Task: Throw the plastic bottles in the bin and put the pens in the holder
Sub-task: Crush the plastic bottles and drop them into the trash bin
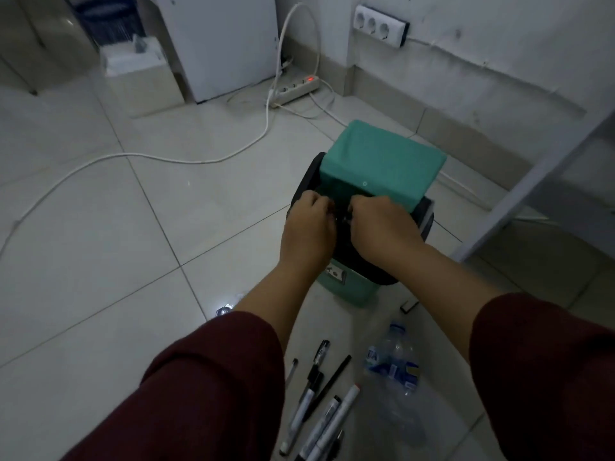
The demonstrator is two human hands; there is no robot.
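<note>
A green bin stands on the tiled floor with its green lid tipped up and a black liner over its rim. My left hand and my right hand meet at the bin's mouth, with fingers curled on dark liner material between them. What lies inside the bin is hidden. A clear plastic bottle with a blue label lies on the floor near me, and a second crushed clear bottle lies just below it. Several pens and markers are scattered to their left. No holder is in view.
A small black object and a shiny bit lie near the bin's base. A white cable runs across the floor to a power strip by a white cabinet. A slanted grey furniture leg stands at right.
</note>
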